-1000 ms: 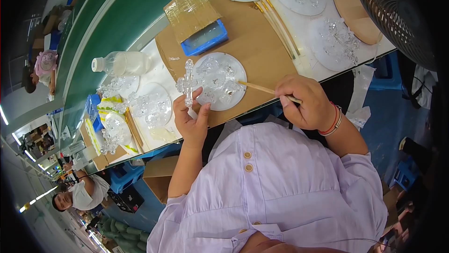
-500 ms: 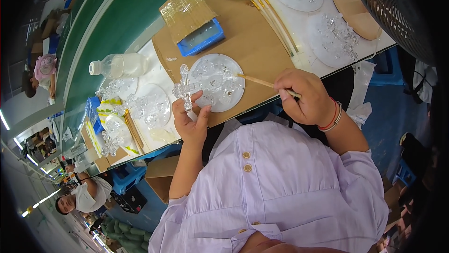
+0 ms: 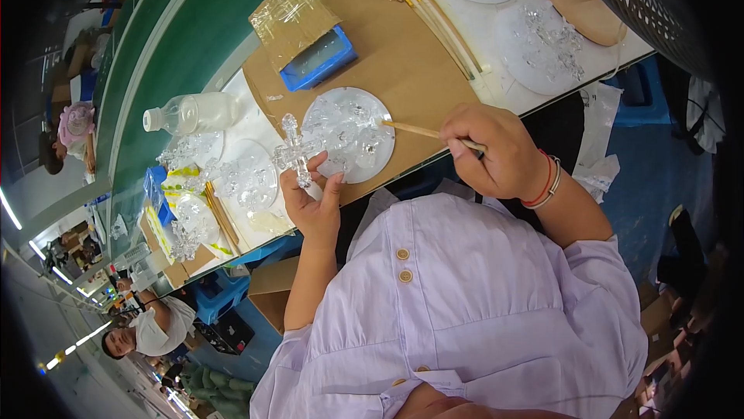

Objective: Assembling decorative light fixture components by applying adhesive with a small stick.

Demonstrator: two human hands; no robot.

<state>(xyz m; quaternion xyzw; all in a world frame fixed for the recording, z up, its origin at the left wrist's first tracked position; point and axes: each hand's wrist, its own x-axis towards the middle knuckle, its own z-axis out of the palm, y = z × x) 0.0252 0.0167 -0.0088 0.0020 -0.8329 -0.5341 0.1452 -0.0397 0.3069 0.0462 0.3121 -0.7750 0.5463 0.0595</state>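
Holding a clear crystal cross (image 3: 295, 152) up in the left hand (image 3: 314, 202), just left of centre frame.

The left hand's fingers are curled shut around the cross's lower stem, keeping it upright at the left edge of a round white plate (image 3: 349, 134) of clear pieces. The right hand (image 3: 496, 152), right of centre, is closed in a pinch on a thin wooden stick (image 3: 422, 131) whose tip rests on the plate's right rim. A blue tray (image 3: 319, 59) sits above, a plastic bottle (image 3: 194, 113) lies at left.
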